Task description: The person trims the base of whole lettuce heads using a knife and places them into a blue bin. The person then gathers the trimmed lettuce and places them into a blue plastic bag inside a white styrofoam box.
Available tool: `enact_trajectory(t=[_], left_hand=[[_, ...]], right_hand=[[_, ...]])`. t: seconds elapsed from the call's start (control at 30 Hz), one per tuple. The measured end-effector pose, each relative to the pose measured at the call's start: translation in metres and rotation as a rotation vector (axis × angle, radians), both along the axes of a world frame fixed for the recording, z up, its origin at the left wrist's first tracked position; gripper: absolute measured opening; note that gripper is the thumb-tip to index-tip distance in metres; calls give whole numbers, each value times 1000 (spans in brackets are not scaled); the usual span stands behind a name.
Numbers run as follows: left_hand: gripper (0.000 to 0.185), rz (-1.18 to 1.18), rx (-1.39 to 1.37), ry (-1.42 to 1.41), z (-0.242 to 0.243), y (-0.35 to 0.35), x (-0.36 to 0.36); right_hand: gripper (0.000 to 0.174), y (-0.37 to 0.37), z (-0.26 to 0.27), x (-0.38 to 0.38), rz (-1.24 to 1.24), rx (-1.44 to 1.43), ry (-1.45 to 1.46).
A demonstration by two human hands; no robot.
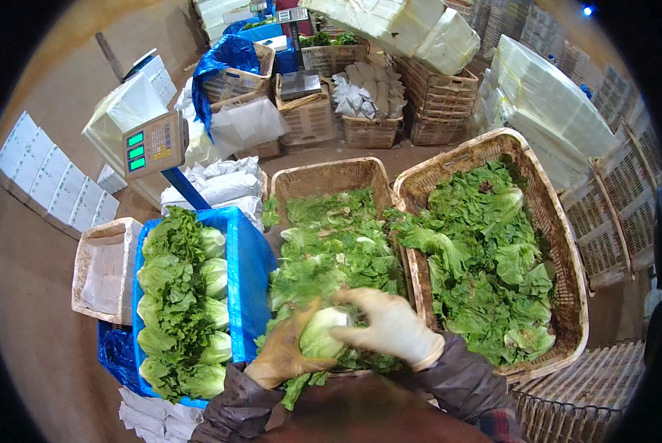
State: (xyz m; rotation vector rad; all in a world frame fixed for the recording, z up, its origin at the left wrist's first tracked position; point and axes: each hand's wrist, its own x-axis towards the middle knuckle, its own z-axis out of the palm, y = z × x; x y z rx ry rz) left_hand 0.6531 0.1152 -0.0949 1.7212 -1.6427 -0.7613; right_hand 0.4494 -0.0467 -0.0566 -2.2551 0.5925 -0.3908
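Note:
My left hand (289, 349), in a yellowed glove, grips a pale green lettuce head (325, 332) low over the middle crate. My right hand (389, 326), in a whiter glove and slightly blurred, is at the right side of that head with fingers and thumb spread. Whether its thumb touches the head I cannot tell. Loose lettuce leaves (336, 260) fill the brown plastic crate (331, 169) under both hands. To the left, a blue-lined box (248, 277) carries lettuce heads (184, 299) packed in rows.
A larger dirty crate (572, 277) of lettuce leaves (486, 260) stands at the right, against the middle crate. A scale display (155, 145) on a blue post rises behind the blue-lined box. An open foam box (106, 271) is at the left. Stacked crates (442, 105) stand farther back.

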Motion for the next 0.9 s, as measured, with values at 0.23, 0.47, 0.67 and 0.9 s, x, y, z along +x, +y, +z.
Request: enact_trajectory(t=[0.23,0.47,0.67,0.9], left_hand=[[115,91,222,34,27,3,3],[88,320,328,1626,-18,32,-4],[82,480,265,1804,-57,52,-22],[82,303,57,1846,-44,30,-14]], right_hand=[[57,-73,-7,14,-553,-143,239],[51,39,-148,2,-32,1530,-425],[47,20,-89,4,-258,952,-202],[54,32,20,2,-58,474,-213]])
